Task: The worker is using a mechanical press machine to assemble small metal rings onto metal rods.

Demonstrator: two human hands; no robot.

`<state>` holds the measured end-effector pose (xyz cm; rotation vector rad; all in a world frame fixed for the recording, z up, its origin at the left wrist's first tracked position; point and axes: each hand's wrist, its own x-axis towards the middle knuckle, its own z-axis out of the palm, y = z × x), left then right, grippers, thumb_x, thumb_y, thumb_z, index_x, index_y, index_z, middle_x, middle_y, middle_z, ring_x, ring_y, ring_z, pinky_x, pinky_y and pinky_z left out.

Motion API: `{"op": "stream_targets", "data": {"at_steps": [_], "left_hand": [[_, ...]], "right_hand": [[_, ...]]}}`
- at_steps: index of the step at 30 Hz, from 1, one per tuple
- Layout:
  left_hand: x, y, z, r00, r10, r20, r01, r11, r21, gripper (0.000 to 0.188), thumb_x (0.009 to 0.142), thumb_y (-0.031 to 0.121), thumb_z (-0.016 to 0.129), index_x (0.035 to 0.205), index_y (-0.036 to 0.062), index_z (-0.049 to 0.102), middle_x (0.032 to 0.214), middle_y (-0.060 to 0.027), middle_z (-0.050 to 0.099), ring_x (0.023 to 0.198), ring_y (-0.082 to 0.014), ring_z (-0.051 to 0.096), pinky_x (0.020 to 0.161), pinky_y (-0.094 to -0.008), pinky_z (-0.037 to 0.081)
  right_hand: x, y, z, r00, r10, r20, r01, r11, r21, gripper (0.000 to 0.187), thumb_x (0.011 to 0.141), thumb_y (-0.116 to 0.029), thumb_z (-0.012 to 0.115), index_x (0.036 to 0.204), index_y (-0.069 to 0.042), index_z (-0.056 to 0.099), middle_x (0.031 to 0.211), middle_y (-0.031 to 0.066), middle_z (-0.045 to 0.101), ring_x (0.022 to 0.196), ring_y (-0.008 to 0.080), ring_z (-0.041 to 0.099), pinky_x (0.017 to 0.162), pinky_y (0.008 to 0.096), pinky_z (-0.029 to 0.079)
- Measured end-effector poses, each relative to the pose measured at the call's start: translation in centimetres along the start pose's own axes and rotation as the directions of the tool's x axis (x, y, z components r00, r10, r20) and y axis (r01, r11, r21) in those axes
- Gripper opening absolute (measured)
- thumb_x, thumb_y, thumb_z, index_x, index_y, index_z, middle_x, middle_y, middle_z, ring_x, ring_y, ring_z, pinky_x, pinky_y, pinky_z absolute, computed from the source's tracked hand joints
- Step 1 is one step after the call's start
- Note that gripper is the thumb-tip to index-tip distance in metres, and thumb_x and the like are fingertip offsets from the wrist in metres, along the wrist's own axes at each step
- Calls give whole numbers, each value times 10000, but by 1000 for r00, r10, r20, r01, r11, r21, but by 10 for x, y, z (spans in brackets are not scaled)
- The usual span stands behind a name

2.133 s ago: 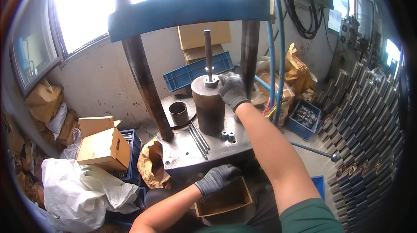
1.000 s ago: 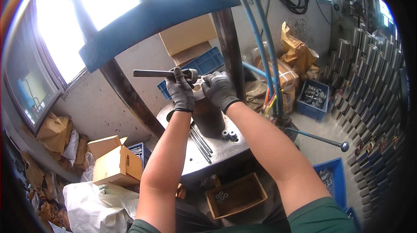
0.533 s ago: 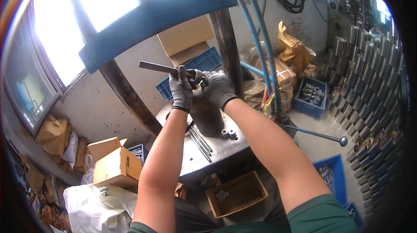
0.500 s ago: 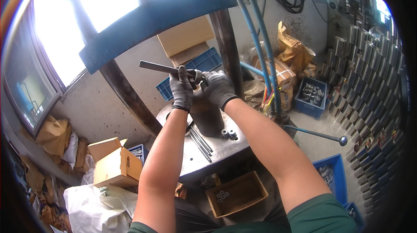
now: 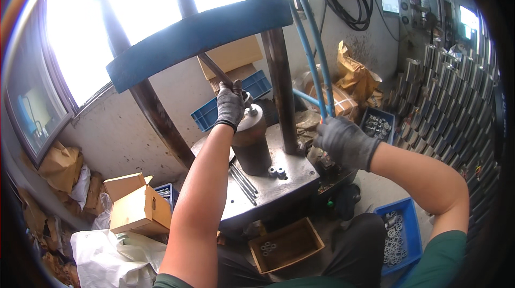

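My left hand (image 5: 230, 104), in a grey work glove, is closed round a dark metal bar (image 5: 215, 68) that slants up and left behind the press's blue crossbeam. A ring (image 5: 247, 97) shows beside its fingers, above a small metal piece on top of a thick dark cylinder (image 5: 252, 146). The cylinder stands upright on the steel press table (image 5: 287, 180). My right hand (image 5: 347, 143), gloved too, is curled closed right of the table, near the blue pipes; what is in its fingers is hidden. Thin rods (image 5: 244, 183) and small metal bushings (image 5: 277, 172) lie by the cylinder's foot.
Overhead spans the blue crossbeam (image 5: 201, 33) between dark posts. Below the table sits a wooden tray (image 5: 287, 248) with several washers. A blue bin (image 5: 410, 223) of rings stands at right, before stacked metal tubes (image 5: 434, 105). At left are a cardboard box (image 5: 134, 210) and white sack (image 5: 107, 258).
My right hand has left the ring and moved right and down beside the press. In my left hand the bar has swung more upright. The ball-ended lever at right is out of sight now.
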<state>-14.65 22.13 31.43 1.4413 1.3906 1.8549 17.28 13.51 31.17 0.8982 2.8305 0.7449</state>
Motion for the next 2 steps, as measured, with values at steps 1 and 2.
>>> {"op": "stream_targets", "data": {"at_steps": [1, 2], "left_hand": [[4, 3, 9, 1000, -2, 3, 2, 997, 73, 228, 1084, 236, 560, 1187, 74, 437, 736, -92, 615, 596, -193, 654, 498, -323, 552], [9, 0, 5, 1000, -13, -20, 16, 985, 169, 249, 1077, 241, 578, 1212, 81, 444, 738, -96, 615, 598, -196, 656, 500, -322, 554]], "right_hand": [[-20, 18, 42, 997, -41, 67, 45, 997, -57, 372, 934, -129, 594, 1301, -112, 660, 1303, 172, 658, 1238, 297, 643, 1040, 379, 549], [-17, 18, 42, 997, -52, 65, 56, 997, -56, 372, 934, -129, 594, 1301, -112, 660, 1303, 172, 658, 1238, 297, 643, 1040, 379, 549]]}}
